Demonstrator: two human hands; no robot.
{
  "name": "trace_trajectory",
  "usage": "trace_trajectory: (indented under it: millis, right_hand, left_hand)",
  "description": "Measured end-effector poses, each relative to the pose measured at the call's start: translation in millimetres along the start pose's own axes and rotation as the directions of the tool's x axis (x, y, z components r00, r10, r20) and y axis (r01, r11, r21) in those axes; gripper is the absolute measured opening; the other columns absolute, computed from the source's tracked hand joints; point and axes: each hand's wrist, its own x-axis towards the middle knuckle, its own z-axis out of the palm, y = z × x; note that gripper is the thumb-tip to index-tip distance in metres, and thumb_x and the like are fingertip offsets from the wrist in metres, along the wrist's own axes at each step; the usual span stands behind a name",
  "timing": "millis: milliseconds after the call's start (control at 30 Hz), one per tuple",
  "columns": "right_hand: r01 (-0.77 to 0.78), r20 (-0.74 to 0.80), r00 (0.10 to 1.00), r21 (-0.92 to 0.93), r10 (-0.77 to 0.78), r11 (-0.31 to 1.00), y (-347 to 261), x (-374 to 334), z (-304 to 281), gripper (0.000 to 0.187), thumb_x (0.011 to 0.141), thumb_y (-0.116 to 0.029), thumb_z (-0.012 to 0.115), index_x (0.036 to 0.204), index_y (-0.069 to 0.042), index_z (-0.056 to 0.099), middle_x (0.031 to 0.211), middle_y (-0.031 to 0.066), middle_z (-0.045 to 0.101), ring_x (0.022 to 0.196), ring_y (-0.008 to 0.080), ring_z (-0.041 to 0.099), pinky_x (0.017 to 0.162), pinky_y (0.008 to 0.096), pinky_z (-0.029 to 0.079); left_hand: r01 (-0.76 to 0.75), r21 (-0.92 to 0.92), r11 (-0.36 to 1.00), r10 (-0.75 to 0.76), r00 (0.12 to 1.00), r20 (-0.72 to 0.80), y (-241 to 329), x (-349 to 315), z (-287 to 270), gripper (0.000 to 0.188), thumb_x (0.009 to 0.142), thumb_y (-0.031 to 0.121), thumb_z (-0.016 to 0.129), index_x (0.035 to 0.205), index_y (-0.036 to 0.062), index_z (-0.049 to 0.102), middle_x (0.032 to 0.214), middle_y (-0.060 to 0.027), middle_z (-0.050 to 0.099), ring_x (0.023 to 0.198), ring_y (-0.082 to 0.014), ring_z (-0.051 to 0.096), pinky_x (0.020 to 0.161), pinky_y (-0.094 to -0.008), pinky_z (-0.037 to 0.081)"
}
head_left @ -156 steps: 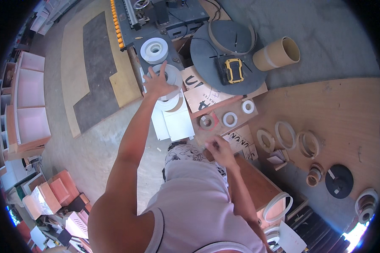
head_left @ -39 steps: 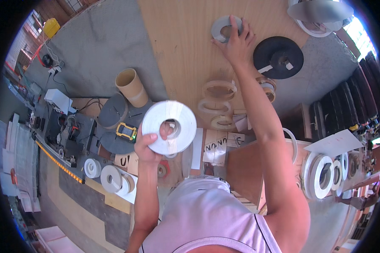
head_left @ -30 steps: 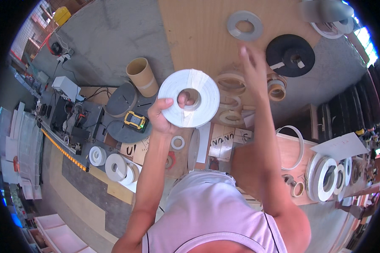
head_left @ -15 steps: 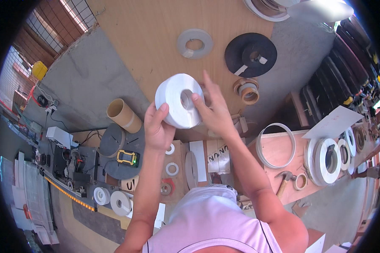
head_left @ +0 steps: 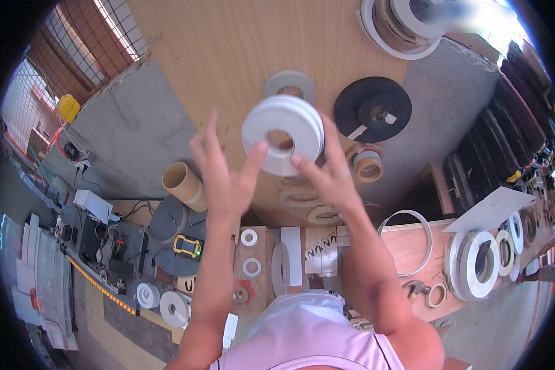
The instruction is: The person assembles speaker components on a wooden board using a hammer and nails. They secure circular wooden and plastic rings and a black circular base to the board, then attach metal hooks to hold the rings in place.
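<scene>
**Right Hand Has the White Roll, Left Hand Spread Free**

Right up close, here's my right hand (head_left: 336, 176), fingers wrapped on the right rim of the white roll (head_left: 265, 126), thumb over its front face. And my left hand (head_left: 228, 188)? Splayed wide just to the left, grasping nothing; its thumb tip overlaps the face, touching or not, I can't tell. The roll is up in the air before me, a groove around its rim: one coil or two stacked, no telling. I'd judge it dense, stiff while tightly wound, smooth enough to slide, its inner turns liable to push out; best held across the rim, thumb in front, fingers behind. Which way's it pointing? Flat face and hole toward me, tipped slightly down and left. Squat disc, no real long axis; the line through the hole runs off toward the wooden panel (head_left: 216, 49). Against that panel, a grey-white roll (head_left: 290, 78), partly hidden by mine, and a black disc (head_left: 351, 108) to its right. Away left, a cardboard tube (head_left: 191, 190) near the grey wall (head_left: 129, 129).
</scene>
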Motion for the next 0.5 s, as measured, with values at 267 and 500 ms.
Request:
trace_trajectory:
  millis: [267,500]
  right_hand:
    - [0.078,-0.1,0.988,-0.338,-0.119,0.938,28,63,6,0.071,0.107,-0.018,0.06,0.161,0.011,0.025,0.147,0.0302,0.042,0.134,0.045,0.048,0.118,0.0491,0.037]
    - [0.011,-0.187,0.96,-0.721,-0.21,0.693,105,71,11,0.067,0.109,-0.018,0.057,0.163,0.009,0.027,0.143,0.0345,0.039,0.131,0.0496,0.044,0.115,0.0557,0.036]
  left_hand:
    - [0.12,-0.635,0.763,-0.113,0.992,0.051,-20,72,85,0.062,0.117,0.044,0.047,0.148,-0.0084,0.052,0.14,-0.0242,0.061,0.132,-0.0318,0.059,0.117,-0.0422,0.04]
    - [0.32,-0.098,0.942,-0.321,0.947,0.007,-58,77,150,0.067,0.117,0.046,0.039,0.163,-0.0028,0.036,0.164,-0.0302,0.033,0.152,-0.042,0.035,0.124,-0.0482,0.031]
